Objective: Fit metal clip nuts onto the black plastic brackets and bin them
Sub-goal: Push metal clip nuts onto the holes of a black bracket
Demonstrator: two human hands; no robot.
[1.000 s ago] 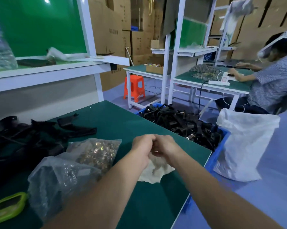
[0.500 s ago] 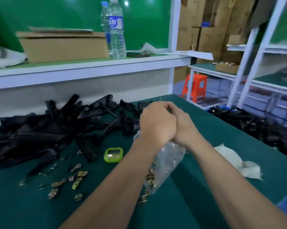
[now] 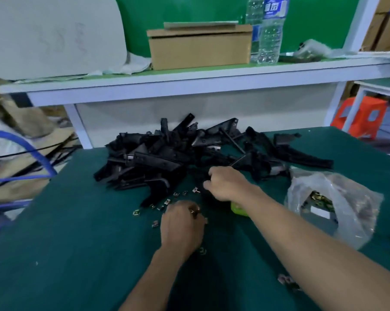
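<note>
A pile of black plastic brackets (image 3: 167,153) lies at the back of the green table (image 3: 66,254). Loose metal clip nuts (image 3: 176,194) are scattered in front of the pile. My left hand (image 3: 182,227) is down among them, fingers curled, pinching a clip nut (image 3: 194,211) at its fingertips. My right hand (image 3: 225,182) is at the pile's front edge, fingers curled round a black bracket (image 3: 206,196) that is mostly hidden beneath it. A clear plastic bag of clip nuts (image 3: 324,198) sits on the right.
A green timer (image 3: 237,208) peeks out under my right forearm. A few more clip nuts (image 3: 286,279) lie near the front right. The white shelf (image 3: 189,79) above carries a cardboard box (image 3: 198,48) and a water bottle (image 3: 270,30). An orange stool (image 3: 360,115) stands far right.
My hands, clasped together in front of me before, have parted. The left dropped onto the loose clip nuts, the right reached to the bracket pile. My view swung left, away from the blue bin.
</note>
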